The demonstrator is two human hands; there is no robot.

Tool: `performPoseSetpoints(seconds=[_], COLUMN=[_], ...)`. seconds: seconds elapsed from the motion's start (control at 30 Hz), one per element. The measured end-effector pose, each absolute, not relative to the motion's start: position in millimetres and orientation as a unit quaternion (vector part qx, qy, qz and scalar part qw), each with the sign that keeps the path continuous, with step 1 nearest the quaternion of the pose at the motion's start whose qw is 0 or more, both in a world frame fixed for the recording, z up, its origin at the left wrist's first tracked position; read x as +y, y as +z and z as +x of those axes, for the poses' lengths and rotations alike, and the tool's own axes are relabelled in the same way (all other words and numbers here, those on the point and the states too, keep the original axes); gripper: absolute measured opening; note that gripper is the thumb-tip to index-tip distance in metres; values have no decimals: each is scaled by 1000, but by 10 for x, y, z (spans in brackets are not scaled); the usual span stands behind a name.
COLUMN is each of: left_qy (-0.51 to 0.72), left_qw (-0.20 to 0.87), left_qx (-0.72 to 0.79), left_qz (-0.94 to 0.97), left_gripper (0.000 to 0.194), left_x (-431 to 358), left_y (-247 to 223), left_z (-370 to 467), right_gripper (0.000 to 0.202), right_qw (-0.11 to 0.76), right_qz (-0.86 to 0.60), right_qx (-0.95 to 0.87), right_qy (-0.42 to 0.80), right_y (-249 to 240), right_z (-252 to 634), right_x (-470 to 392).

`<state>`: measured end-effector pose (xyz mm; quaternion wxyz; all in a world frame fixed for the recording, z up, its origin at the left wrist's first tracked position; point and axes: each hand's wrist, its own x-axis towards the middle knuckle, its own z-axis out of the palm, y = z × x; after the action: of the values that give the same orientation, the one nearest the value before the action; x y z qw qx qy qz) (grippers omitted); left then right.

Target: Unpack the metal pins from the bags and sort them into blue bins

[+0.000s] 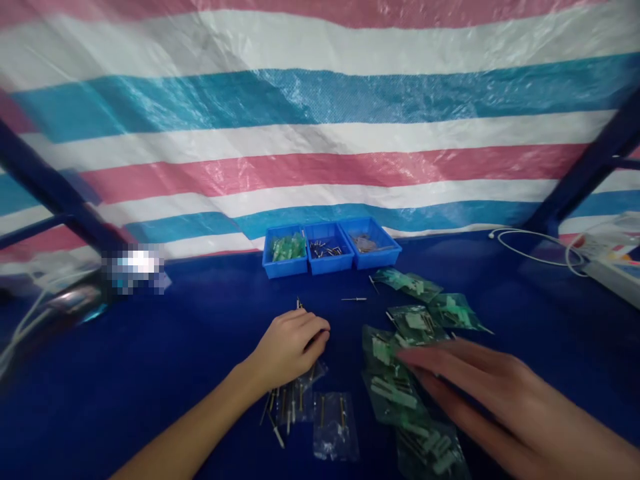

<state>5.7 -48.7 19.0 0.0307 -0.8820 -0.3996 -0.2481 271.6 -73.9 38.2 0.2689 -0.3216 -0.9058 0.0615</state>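
My left hand (295,343) rests on the dark blue table with its fingers curled together; what they hold, if anything, is hidden. A small pin-like piece (299,303) shows just beyond its knuckles. Below that hand lie clear bags (336,427) with thin metal pieces, and loose rivet-like pins (277,430). My right hand (465,373), blurred by motion, is over the right side of a pile of green-tinted bags (393,393) containing pale plugs and screws. Its fingertips are at the bags, and whether they grip one cannot be made out. A single pin (354,299) lies between the hands and the bins.
Three blue bins stand at the back: one with green bags (289,247), one with small metal parts (326,249), one with pale pieces (367,243). A white cable (530,232) and a device (617,277) are at the right, a dark object (83,300) at the left.
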Motion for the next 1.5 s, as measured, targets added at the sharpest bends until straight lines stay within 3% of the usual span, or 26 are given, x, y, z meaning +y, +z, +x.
performPoseSetpoints(seconds=[0.13,0.3,0.57,0.83,1.1,1.23,1.33,1.5], left_qy=[-230,-223,-222,-258,-290,-358,-380,-240], left_qw=[53,70,71,8,-25,-6,-35,-151], left_qx=[-409,-418,-453,-487,-465,-457,-538,-620], left_qz=[-882,-878,-860,-835,-836,-814,-752,-731], left_gripper=[21,26,26,21,21,16,13,13], left_x=[-502,-483,-260,-23,-23,-35,19,119], left_y=[193,167,185,185,141,295,507,669], left_z=[62,65,197,316,314,209,-48,-464], right_gripper=[27,35,39,39,35,36,36,37], right_qw=[224,147,95,126,154,161,160,141], right_qz=[-246,-209,-233,-262,-254,-257,-258,-257], right_qx=[-943,-966,-963,-943,-943,-943,-944,-947], right_qy=[16,-27,94,161,150,138,127,132], right_y=[467,187,72,59,22,11,20,47], right_z=[2271,1983,1949,1957,1982,1980,1980,1984], right_x=[-288,65,243,350,389,381,377,378])
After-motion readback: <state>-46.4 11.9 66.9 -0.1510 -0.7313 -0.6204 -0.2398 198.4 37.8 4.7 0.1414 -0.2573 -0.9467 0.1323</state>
